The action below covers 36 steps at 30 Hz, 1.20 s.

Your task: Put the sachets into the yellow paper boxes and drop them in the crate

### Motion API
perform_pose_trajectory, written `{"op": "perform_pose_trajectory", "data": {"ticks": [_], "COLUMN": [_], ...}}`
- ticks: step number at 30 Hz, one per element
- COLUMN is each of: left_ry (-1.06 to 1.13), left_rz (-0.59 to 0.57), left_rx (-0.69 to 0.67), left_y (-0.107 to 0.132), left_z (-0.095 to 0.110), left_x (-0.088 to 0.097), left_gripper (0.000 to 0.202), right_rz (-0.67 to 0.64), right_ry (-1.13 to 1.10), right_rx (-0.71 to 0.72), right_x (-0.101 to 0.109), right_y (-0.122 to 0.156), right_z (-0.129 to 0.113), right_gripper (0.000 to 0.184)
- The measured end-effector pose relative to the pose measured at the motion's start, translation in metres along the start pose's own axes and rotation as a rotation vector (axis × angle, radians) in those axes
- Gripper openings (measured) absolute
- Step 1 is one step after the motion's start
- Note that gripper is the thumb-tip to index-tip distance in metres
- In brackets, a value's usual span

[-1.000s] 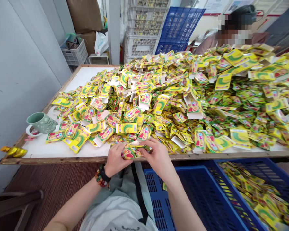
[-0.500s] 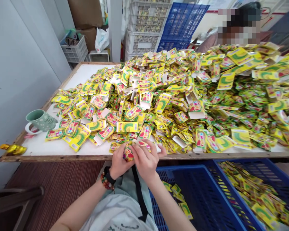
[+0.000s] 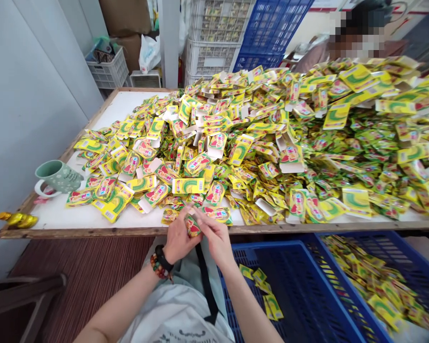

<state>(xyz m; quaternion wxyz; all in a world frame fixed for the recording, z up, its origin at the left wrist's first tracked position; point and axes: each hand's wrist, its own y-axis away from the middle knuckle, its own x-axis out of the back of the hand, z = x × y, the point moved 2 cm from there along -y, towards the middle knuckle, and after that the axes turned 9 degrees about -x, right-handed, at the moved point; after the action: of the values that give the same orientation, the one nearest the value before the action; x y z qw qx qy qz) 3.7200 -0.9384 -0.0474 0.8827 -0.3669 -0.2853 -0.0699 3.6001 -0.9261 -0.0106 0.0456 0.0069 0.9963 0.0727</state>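
A small yellow, green and red packet sits between both my hands, just below the table's front edge. My left hand, with a bead bracelet and a dark band at the wrist, is closed round the packet from the left. My right hand pinches it from the right. A huge heap of yellow-green packets and flat cartons covers the white tabletop right behind my hands.
A green mug stands at the table's left end, gold-wrapped pieces on the corner. Two blue crates sit under the table at right, holding packets. White and blue crates are stacked at the back. Another person sits across, far right.
My hands have drawn together and pulled back from the heap toward my body with the packet. A few more packets now show in the near blue crate.
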Motion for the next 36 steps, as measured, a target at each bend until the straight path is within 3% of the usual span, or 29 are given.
{"op": "perform_pose_trajectory", "data": {"ticks": [2,6,12,16,18,20,23,26,29,31,33,36], "left_ry": [0.024,0.007,0.032,0.071,0.090,0.062,-0.139,-0.375,-0.462,-0.455,-0.382,-0.120], "left_rz": [-0.066,-0.097,-0.071,-0.099,-0.188,-0.243,-0.203,-0.299,-0.478,-0.509,-0.460,-0.269], "left_rx": [0.034,0.039,0.088,0.034,-0.045,-0.096,0.016,0.175,0.238,0.264,0.295,0.412], "left_y": [0.001,0.003,0.003,-0.001,-0.002,-0.003,-0.008,-0.014,-0.018,-0.018,-0.018,-0.018], "left_z": [0.000,-0.002,-0.005,0.005,0.011,0.012,-0.002,-0.025,-0.038,-0.042,-0.044,-0.048], "left_x": [-0.001,-0.001,-0.003,0.000,0.008,0.021,0.047,0.063,0.065,0.065,0.069,0.075], "left_gripper": [0.074,0.069,0.059,0.056,0.064,0.067,0.031,0.020,0.039,0.036,0.019,0.011], "right_rz": [0.041,0.171,-0.021,-0.036,0.020,0.173,0.511,0.626,0.556,0.507,0.574,0.779], "right_ry": [0.088,0.146,0.273,0.443,0.523,0.679,1.052,1.320,1.439,1.461,1.369,0.893], "right_rx": [0.044,0.058,0.157,0.311,0.374,0.370,0.240,0.075,-0.059,-0.072,0.043,0.325], "right_x": [-0.003,-0.003,-0.006,-0.003,0.012,0.041,0.092,0.119,0.120,0.116,0.114,0.111], "right_y": [0.003,0.001,-0.001,0.016,0.032,0.049,0.056,0.024,-0.029,-0.053,-0.059,-0.037], "right_z": [-0.003,-0.005,0.000,0.002,-0.001,-0.006,-0.012,-0.011,-0.001,0.005,0.004,-0.008], "right_gripper": [0.032,0.031,0.036,0.037,0.037,0.036,0.031,0.027,0.024,0.022,0.020,0.018]}}
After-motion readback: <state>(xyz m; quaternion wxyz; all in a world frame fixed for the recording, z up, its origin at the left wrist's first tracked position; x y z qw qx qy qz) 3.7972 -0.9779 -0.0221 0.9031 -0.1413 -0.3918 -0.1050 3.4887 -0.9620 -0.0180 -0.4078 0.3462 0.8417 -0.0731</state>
